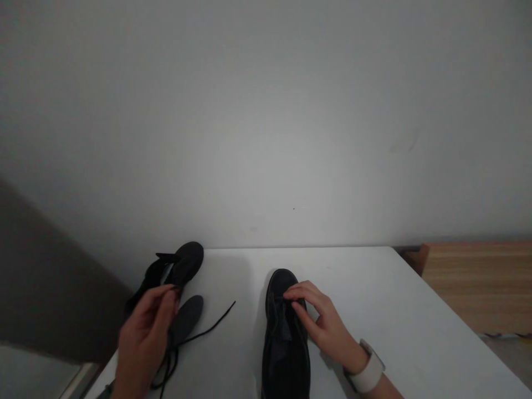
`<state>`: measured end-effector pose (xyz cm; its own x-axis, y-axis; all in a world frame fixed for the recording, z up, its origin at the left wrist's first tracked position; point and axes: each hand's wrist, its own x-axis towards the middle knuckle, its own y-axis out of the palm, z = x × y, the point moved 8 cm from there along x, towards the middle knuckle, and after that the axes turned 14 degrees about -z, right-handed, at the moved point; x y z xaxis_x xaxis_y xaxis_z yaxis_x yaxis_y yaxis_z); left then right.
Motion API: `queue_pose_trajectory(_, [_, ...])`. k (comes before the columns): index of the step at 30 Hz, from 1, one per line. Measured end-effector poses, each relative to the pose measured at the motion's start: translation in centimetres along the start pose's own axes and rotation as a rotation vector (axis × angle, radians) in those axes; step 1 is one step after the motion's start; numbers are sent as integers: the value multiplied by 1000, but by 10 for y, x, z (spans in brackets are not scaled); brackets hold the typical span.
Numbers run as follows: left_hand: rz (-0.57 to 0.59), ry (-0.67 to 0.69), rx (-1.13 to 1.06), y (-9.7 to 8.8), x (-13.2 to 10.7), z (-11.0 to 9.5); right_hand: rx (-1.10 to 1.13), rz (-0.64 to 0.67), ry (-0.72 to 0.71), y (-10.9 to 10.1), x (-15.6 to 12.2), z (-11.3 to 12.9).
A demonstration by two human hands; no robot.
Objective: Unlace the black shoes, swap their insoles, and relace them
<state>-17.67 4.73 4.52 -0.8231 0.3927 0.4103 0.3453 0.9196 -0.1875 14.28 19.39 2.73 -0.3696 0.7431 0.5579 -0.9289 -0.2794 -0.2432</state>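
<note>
White table [353, 277], against gray wall [266, 138]. Near mid-table, 1 black shoe [286, 360]: toe to wall, long way front to back. By L edge, 1 more dark shoe [190, 263], toe to wall & R; also 1 gray insole [189, 318], 1 loose lace [216, 324]. L hand [145, 327]: tips together, can't tell on what. R hand [326, 324]: tips at black shoe's top, can't tell if pinching. Open room btwn shoes, & R to edge.

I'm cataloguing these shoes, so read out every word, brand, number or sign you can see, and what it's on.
No text can be read.
Black shoe at the right hand: no legible lettering.
Other shoe beyond the left hand: none legible, too dark.
Dark insole: none legible.
White wristband: none legible, details too small.
</note>
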Motion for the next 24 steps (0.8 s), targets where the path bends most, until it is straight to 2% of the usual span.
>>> queue_pose_trajectory(2, [306,75,256,37,-22,23,-11,10,-1,0,0,-2])
queue_pose_trajectory(3, [404,138,341,49,-34,32,-14,11,-2,0,0,-2])
queue_pose_trajectory(4, [431,224,411,55,-43,36,-16,12,-3,0,1,-2])
queue_pose_trajectory(6, [372,392,554,58,-58,33,-18,13,-5,0,1,-2])
queue_pose_trajectory(8, [349,546,584,62,-76,12,-20,15,-8,1,1,0])
queue_pose_trajectory(9, [406,616,557,69,-88,-4,-21,15,-8,1,1,1])
queue_pose_trajectory(13, [802,819,451,109,-138,-71,-18,-11,-11,1,-1,1])
queue_pose_trajectory(15, [962,766,527,130,-149,-86,-11,-34,-6,-2,0,0])
queue_pose_trajectory(17, [1059,694,609,149,-153,-91,-9,-56,6,-4,2,-2])
queue_pose_trajectory(20, [1078,667,643,167,-154,-92,-18,-105,25,-10,6,-7])
queue_pose_trajectory(24, [1049,654,648,174,-155,-83,-24,-178,48,-17,8,-12])
